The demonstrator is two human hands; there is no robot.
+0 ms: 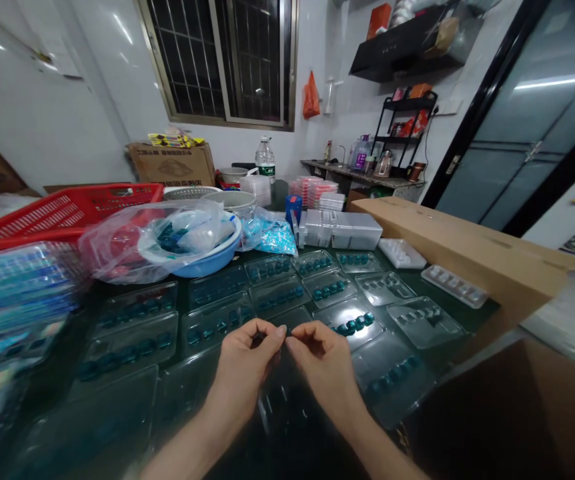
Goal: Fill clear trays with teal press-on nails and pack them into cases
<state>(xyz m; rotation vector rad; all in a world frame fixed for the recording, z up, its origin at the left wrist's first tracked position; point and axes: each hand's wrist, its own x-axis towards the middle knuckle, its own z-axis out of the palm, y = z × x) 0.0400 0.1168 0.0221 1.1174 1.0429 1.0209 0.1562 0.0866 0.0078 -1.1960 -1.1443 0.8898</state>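
Observation:
My left hand (250, 350) and my right hand (321, 353) meet at the fingertips over the dark green table. Both pinch closed around a small dark piece (288, 329) that is mostly hidden, so its kind does not show. Under and around them lie rows of clear plastic trays (280, 325). Many of these hold a line of glossy teal pieces (355, 325), one such line close beside my right fingers. A tray at the right (425, 320) has clear moulded hollows.
A blue basin (207, 265) with a plastic bag stands behind the trays, beside a red basket (82, 213). Stacked blue packs (22, 293) sit at the left. Clear boxes (355, 230) and a bag of light-blue bits (272, 235) are at the back; a long carton (457, 233) borders the right.

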